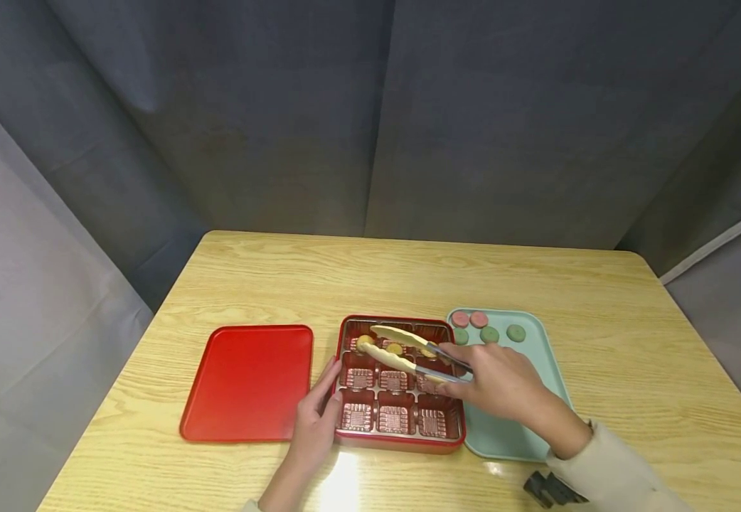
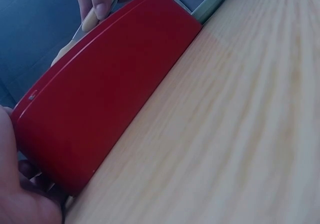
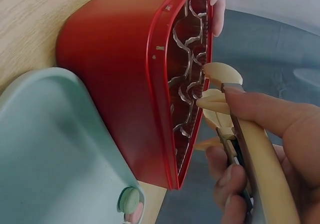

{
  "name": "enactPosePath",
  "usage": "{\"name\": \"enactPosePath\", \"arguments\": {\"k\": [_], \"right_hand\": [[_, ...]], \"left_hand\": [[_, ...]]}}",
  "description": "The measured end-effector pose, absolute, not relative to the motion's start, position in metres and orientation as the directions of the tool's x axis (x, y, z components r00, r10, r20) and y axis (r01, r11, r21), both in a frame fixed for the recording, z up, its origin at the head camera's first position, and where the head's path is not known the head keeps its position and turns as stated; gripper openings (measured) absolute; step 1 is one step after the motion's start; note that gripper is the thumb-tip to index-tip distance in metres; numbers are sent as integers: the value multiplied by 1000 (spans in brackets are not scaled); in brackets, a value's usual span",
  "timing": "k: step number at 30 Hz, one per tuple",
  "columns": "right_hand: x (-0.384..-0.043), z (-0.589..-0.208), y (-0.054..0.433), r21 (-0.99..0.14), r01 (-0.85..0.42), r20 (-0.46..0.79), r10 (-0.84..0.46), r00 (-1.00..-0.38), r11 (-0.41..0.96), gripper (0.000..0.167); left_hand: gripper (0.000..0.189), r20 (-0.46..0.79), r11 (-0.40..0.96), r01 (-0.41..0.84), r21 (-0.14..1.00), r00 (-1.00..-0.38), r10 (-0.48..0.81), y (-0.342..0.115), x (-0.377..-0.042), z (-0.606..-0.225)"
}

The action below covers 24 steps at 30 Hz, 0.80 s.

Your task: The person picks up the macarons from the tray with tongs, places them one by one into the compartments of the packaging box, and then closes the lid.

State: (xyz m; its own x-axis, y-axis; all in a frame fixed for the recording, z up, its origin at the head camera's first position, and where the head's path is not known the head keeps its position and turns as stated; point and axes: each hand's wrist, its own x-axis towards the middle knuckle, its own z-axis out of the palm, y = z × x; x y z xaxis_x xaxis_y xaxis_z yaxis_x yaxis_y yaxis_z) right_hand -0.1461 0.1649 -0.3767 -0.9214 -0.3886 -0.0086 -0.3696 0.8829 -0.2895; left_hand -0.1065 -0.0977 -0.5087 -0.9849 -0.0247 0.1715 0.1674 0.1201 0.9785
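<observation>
A red box (image 1: 400,442) with a clear-lined inside of several compartments stands mid-table. My left hand (image 1: 316,419) rests against its left side, fingers extended along the wall. My right hand (image 1: 501,380) grips tongs (image 1: 396,359) with cream tips, reaching over the box from the right. The two tong arms are spread apart above the back row. Small yellow round sweets (image 1: 395,349) sit in that row, one of them right by the lower tong tip. In the right wrist view, the thumb and fingers hold the tong handles (image 3: 265,174) from opposite sides.
A mint-green tray (image 1: 505,437) stands against the box's right side, holding pink macarons (image 1: 478,319) and green macarons (image 1: 515,333) toward its back. To the left lies a flat red lid (image 1: 252,384). A black object (image 1: 552,491) is by the right sleeve. Grey curtains (image 1: 370,142) enclose the wooden table (image 1: 319,274).
</observation>
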Motion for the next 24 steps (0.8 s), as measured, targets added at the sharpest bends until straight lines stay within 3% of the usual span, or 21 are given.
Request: {"name": "enactPosePath", "arguments": {"k": [24], "right_hand": [[-138, -368, 210, -287, -258, -2, -270, -963, 922, 63]], "left_hand": [[47, 175, 126, 171, 977, -984, -25, -98, -107, -510]]}}
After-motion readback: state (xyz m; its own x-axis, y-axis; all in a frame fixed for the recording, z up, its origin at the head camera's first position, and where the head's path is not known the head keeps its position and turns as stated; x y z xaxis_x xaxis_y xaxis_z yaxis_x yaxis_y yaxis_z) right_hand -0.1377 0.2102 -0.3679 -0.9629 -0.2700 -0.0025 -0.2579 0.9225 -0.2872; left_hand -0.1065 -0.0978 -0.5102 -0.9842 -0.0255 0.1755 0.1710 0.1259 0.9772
